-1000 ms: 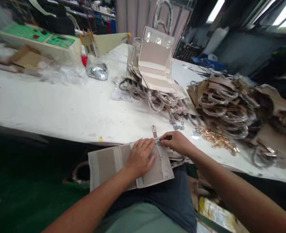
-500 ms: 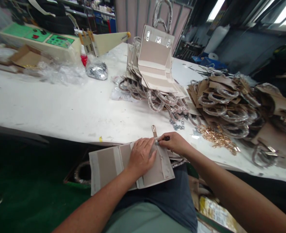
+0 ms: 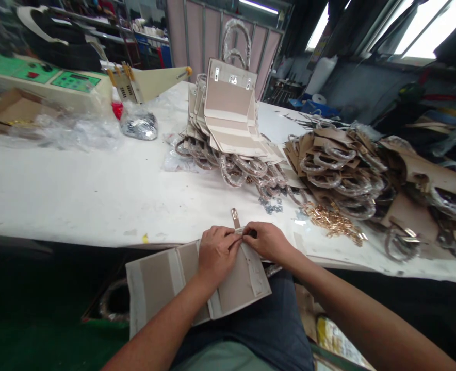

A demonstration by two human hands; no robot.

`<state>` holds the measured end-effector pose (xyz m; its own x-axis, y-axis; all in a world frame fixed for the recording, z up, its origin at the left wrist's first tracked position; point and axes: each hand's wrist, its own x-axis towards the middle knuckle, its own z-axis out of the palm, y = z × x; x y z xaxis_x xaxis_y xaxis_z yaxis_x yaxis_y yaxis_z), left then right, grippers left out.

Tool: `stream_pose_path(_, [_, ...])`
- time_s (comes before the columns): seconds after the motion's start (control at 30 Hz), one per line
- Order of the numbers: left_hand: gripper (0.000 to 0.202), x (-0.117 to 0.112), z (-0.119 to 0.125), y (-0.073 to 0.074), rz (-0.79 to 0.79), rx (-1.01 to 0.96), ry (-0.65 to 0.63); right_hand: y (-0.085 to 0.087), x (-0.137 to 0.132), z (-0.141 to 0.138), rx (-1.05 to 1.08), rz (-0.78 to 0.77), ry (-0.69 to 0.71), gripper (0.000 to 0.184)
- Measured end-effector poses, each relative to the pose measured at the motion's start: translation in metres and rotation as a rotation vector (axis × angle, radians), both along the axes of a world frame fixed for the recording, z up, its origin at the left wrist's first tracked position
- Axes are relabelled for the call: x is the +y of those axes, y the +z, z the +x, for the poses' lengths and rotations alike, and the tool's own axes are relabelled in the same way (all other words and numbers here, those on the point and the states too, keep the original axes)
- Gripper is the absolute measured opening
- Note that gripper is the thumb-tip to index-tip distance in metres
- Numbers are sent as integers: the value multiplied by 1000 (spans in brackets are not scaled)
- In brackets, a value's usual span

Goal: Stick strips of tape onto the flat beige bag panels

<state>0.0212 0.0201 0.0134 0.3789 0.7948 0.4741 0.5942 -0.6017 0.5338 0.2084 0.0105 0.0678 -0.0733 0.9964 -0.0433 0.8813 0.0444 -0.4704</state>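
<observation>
A beige handbag panel (image 3: pixel 235 291), unfolded with its inner side up, lies across my lap and leans on the table's front edge. My left hand (image 3: pixel 216 257) rests on it, thumb and forefinger closed at its upper edge. Beside it, my right hand (image 3: pixel 266 241) pinches at the same spot, its fingertips meeting those of the left. Whatever small piece sits between the fingertips is hidden. Just beyond the fingers, a strap with a gold metal tip (image 3: pixel 234 216) sticks out over the table. A wrapped handle (image 3: pixel 273 270) shows partly under the panel's right side.
On the white table (image 3: pixel 77 196) stand stacked beige bag panels (image 3: pixel 230 98) with plastic-wrapped handles. Small grey metal plates (image 3: pixel 271 205) and a heap of gold fittings (image 3: pixel 334 222) lie right of my hands. Brown bag pieces (image 3: pixel 336 159) are piled behind. A machine (image 3: pixel 58 87) stands back left.
My left thumb and forefinger have moved in to the panel's upper edge, against my right fingertips. A small grey metal plate seen at my right fingertips is now covered. The view has shifted slightly.
</observation>
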Motion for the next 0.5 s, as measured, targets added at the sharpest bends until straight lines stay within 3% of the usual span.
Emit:
stream_pose_path(0.07, [11,2,0,0,-1,15,-5,6,6,15,33,-26,-10,14])
stream_pose_path(0.17, [11,4,0,1,0,31,-14,13,23,57,-80,0,-148,24])
stream_pose_path(0.33, [11,4,-1,2,2,25,-12,5,53,128,-302,-55,-270,41])
stream_pose_path(0.5, [10,3,0,4,-7,14,-8,-7,60,140,-247,-74,-284,35])
